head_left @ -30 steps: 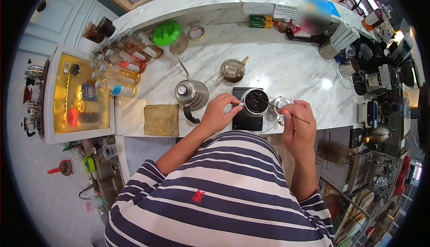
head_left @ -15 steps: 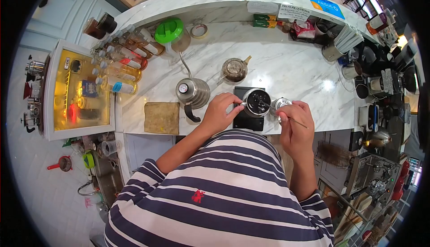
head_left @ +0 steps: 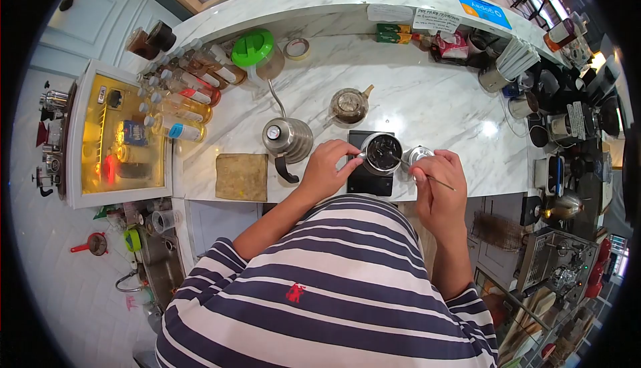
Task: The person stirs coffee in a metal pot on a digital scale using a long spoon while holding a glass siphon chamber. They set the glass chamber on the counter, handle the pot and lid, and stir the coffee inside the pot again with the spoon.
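The cup [head_left: 383,152], with dark contents, is placed on the black scale [head_left: 369,185], near the front edge of the counter [head_left: 461,114]. Its left side is pinched by thumb and fingers of the left hand [head_left: 327,169]. A thin rod [head_left: 446,185] is clamped in the right hand [head_left: 442,200], with its far end directed over the cup's rim. The cloth [head_left: 241,177] is laid along the front edge.

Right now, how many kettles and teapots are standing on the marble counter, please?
2: the steel kettle, to the left of the left hand, and the small teapot, beyond the black platform. More may be hidden at the crowded right end.
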